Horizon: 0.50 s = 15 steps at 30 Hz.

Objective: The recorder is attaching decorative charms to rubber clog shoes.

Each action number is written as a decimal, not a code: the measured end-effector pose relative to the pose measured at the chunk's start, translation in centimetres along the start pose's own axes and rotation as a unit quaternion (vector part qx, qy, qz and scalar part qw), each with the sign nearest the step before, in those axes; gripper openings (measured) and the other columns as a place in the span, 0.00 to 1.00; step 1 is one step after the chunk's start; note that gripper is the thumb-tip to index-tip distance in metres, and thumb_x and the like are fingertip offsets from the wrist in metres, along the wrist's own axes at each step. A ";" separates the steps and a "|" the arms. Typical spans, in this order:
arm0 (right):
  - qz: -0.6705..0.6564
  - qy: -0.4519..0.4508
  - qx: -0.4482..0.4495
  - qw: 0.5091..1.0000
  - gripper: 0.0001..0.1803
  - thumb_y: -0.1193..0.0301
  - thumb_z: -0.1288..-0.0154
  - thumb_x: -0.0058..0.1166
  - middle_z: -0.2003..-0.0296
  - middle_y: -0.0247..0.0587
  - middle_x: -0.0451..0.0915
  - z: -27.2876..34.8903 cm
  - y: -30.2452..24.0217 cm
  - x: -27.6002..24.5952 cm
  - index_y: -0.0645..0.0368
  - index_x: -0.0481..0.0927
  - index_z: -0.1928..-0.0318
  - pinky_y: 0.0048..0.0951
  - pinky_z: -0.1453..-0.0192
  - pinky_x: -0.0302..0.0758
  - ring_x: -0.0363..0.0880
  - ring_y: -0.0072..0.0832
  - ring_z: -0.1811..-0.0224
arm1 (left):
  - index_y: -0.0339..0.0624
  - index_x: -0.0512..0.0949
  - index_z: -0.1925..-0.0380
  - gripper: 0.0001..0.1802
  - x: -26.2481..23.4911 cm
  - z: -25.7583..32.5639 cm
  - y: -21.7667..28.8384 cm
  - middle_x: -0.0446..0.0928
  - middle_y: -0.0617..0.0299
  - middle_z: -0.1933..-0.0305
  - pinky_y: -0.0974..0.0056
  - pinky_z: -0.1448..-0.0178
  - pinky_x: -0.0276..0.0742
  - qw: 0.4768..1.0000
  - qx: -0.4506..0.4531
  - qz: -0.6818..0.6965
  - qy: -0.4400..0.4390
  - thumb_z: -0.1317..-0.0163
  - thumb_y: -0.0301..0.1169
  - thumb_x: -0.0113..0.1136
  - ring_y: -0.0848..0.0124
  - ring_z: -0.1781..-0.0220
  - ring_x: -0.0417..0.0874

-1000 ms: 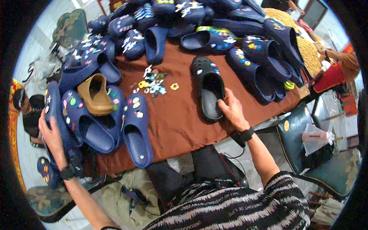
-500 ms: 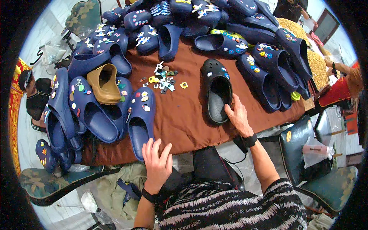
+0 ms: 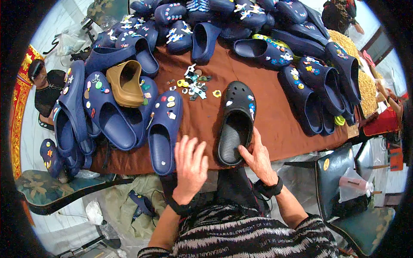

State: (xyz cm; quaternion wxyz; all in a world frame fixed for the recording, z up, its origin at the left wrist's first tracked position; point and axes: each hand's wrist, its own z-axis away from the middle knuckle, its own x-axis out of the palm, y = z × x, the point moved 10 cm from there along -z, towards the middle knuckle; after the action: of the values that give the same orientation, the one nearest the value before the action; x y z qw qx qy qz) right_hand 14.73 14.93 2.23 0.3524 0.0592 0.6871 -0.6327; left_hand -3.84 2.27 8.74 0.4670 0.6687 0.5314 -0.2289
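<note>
Brown cloth covers the tabletop (image 3: 262, 124) in front of me, and clogs crowd nearly all of it. Navy blue clogs (image 3: 254, 47) are heaped along the far edge and down both sides, many studded with small coloured charms. On my left one tan clog (image 3: 125, 84) lies on top of the blue ones, and a single navy clog (image 3: 164, 129) with charms on its toe points away from me, its heel near the front edge.

Near the middle of the cloth lies a loose scatter of small charms (image 3: 194, 84), with one yellow ring-shaped charm (image 3: 217, 93) lying a little apart on the right of it.

My right hand (image 3: 258, 157) holds the black clog (image 3: 235, 124) at its heel end: the thumb reaches into the opening and the fingers lie along its right side. That clog lies sole down near the front edge of the tabletop, toe away from me, with a few charms on its upper.

My left hand (image 3: 190, 165) is empty and open, fingers spread, palm down over the front edge between the single navy clog and the black clog; whether it touches the cloth I cannot tell.

Off to the right stands a dark green chair (image 3: 344, 172), and at the far left another person (image 3: 45, 86) is low beside the tabletop.
</note>
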 end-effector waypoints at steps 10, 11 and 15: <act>-0.323 -0.065 -0.419 0.846 0.13 0.69 0.26 0.47 0.67 0.46 0.81 4.5 -22.9 -10.1 0.63 0.80 0.66 0.38 0.61 0.78 0.80 0.38 0.66 | 0.40 0.66 0.31 0.42 6.2 -2.3 2.8 0.56 0.39 0.24 0.41 0.23 0.56 0.987 -0.057 0.119 -0.088 0.43 0.40 0.72 0.40 0.23 0.55; -0.428 -0.102 -0.455 0.774 0.16 0.67 0.24 0.44 0.70 0.44 0.79 5.6 -25.7 -10.6 0.59 0.75 0.70 0.44 0.60 0.80 0.81 0.42 0.65 | 0.41 0.65 0.30 0.43 6.6 -2.2 2.7 0.55 0.40 0.24 0.41 0.23 0.56 0.986 -0.069 0.118 -0.096 0.44 0.40 0.72 0.40 0.22 0.55; -0.544 -0.041 -0.237 0.804 0.08 0.65 0.25 0.48 0.70 0.46 0.78 8.6 -24.8 -11.2 0.55 0.72 0.60 0.49 0.57 0.80 0.81 0.44 0.64 | 0.46 0.61 0.27 0.49 7.2 -1.7 3.5 0.50 0.42 0.21 0.40 0.22 0.55 0.984 -0.072 0.135 -0.089 0.47 0.41 0.74 0.39 0.21 0.52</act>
State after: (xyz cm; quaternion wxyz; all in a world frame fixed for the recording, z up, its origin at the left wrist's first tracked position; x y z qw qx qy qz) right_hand 13.49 6.42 29.42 -0.0184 -0.4354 0.7199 -0.5401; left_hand 1.47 7.34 5.10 0.5859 0.6758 0.4078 -0.1837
